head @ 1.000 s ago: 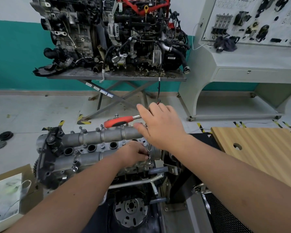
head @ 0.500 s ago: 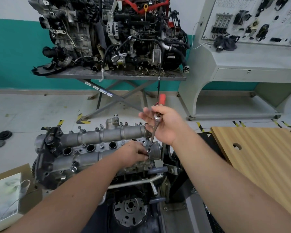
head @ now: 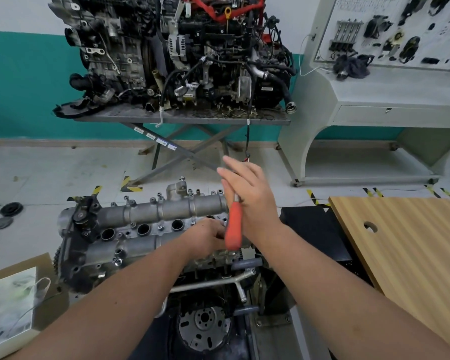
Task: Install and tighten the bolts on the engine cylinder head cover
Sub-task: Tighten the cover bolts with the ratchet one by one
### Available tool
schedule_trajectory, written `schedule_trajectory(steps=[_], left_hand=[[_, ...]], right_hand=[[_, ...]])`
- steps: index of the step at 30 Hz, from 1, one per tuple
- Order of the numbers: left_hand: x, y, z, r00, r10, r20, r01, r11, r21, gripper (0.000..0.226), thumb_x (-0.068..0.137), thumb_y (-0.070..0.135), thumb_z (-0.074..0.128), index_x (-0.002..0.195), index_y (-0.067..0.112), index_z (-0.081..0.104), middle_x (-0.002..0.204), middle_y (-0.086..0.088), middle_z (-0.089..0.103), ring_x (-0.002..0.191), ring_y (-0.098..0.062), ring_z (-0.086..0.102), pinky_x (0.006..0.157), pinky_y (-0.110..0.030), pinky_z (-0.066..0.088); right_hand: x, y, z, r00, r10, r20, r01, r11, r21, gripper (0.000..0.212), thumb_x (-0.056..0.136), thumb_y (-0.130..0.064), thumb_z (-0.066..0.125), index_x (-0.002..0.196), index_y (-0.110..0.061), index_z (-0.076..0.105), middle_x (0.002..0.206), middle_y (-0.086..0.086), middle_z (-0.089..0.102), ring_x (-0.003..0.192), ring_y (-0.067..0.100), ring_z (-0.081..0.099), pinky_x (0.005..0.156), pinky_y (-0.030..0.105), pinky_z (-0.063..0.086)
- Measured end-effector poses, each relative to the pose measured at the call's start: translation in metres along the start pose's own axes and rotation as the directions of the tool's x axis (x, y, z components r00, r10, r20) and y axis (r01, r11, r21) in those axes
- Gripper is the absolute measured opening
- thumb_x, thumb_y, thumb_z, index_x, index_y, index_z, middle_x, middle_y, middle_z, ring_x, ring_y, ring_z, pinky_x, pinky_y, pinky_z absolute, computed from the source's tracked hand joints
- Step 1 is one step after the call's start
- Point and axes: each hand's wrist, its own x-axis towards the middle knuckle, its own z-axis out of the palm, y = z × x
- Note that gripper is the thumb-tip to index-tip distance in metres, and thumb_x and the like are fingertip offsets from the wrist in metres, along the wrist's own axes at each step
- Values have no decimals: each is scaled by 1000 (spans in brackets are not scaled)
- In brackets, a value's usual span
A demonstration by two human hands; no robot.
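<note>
From the head view, we had the cast-aluminium cylinder head cover (head: 151, 224) at nine o'clock of centre, its bolts (head: 126, 198) seated along the far rim; tightness we couldn't judge. Our left hand (head: 205, 239) curled at the cover's right end (what it pinched was hidden). Our right hand (head: 247, 196), fingers extended, loosely held the ratchet (head: 233, 227), its smooth orange handle hanging down. Tightening looked unfinished.

The ratchet (head: 233, 229) has an orange handle. The cover (head: 146, 224) is dull silver-grey. The wall (head: 24, 87) is teal below white. The floor (head: 63, 167) is pale grey with yellow-black striped marks. The board (head: 411, 245) is light wood grain.
</note>
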Motion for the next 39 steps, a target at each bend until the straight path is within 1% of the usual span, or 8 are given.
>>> schedule_trajectory(steps=[9,14,17,22,25,29,32,39], left_hand=[[1,1,-1,1000,9,13,-10,997,77,13,92,20,70,85,9,74,90,1,61,66,-1,56,61,-15,43],[-1,2,-2,1000,21,-1,-21,998,57,11,92,23,71,94,13,77,83,12,56,67,4,54,56,-10,34],[-3,3,-2,1000,23,-8,-23,997,68,15,91,24,71,99,12,77,93,8,59,83,-12,60,70,-16,46],[0,1,-2,999,42,4,-42,996,74,13,91,22,72,95,11,76,92,6,58,79,-9,57,70,-19,45],[1,1,-1,999,32,-9,-31,995,90,11,91,22,72,93,12,76,90,7,57,70,-3,53,60,-12,42],[1,0,0,1000,14,-4,-13,997,79,17,91,23,72,74,26,69,85,10,57,61,-5,54,53,-14,42],[0,1,0,1000,4,0,-4,1000,1,20,90,19,72,72,28,69,77,10,62,57,-9,59,54,-27,52],[2,-2,2,1000,-6,2,6,999,47,13,90,19,72,78,24,70,86,5,59,61,0,54,58,-15,44]], right_hand=[[45,-19,-22,807,149,571,251,789,-561,39,104,-50,32,101,-19,55,88,0,57,74,28,54,65,35,33],[76,-10,-28,491,524,696,-394,846,-359,23,100,-17,42,85,-9,58,80,9,67,75,30,65,66,35,47],[64,-6,-31,258,576,776,-966,150,210,9,100,-11,47,101,-6,55,69,5,71,76,23,75,83,39,46],[26,-4,-17,333,619,711,-679,-366,637,24,98,-15,56,74,-19,61,72,-4,71,84,14,68,75,34,40],[15,-9,-12,400,733,550,-647,-200,736,12,98,-29,60,87,-25,63,88,-6,73,87,13,64,71,28,48],[-2,-11,-7,729,641,240,-646,528,551,25,95,-54,50,116,-58,61,133,-16,56,118,-6,54,95,23,49],[-6,-2,-4,971,237,-28,-226,951,210,31,100,-26,54,125,-15,69,137,8,57,121,24,54,100,39,49],[17,-7,-21,919,-19,394,192,894,-404,38,82,-6,66,120,-10,64,98,9,62,88,33,59,65,38,44]])
